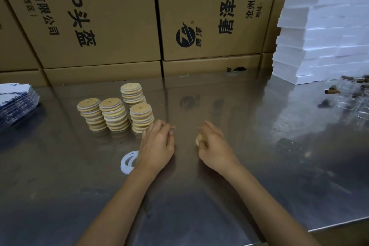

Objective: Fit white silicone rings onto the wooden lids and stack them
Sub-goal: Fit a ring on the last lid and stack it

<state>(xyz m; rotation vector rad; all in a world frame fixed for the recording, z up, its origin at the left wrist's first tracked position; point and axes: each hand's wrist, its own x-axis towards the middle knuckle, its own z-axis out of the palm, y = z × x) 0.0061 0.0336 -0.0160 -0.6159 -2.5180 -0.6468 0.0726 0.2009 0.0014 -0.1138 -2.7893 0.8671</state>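
Cardboard boxes (111, 16) wall off the far edge of the steel worktop (219, 106). At right a tall pile of white foam slabs (323, 32) stands beside clear jars (351, 98); at left lies a pile of blue-and-white packets (16, 102). Four stacks of lids (115, 110) with rings fitted stand left of centre. The left hand (157, 144) lies palm down, fingers relaxed, just beside the nearest stack and partly over loose rings (128, 161). The right hand (214, 144) curls its fingers round one lid (199, 139). Bare worktop lies between and ahead of the hands.
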